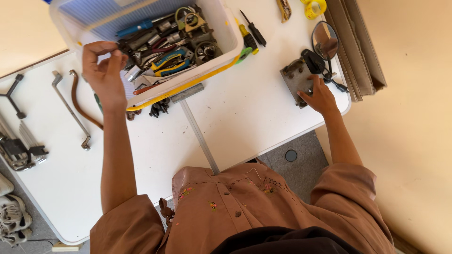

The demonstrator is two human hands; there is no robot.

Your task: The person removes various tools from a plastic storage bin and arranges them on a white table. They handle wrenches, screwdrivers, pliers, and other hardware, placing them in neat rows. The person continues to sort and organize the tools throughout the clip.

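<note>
Clamped on the white tool bin's (70, 35) rim, my left grip (104, 70) pinches it near the bench's (235, 122) far edge; my right grip (320, 96) presses open-fingered on the grey metal plate (294, 80).

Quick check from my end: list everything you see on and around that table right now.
plastic bin: one, white with yellow rim, table's far side, full of mixed hand tools
metal plate: one, grey, right table edge
round mirror: one, black-framed, behind the plate
screwdrivers: two, beside the bin
bent wrenches: two, left of the bin
hex keys: a bunch, far left edge
tape roll: one, yellow, top
shoes: pale, on floor, left
left hand: at bin's rim, fingers pinched
right hand: resting on the plate
</note>
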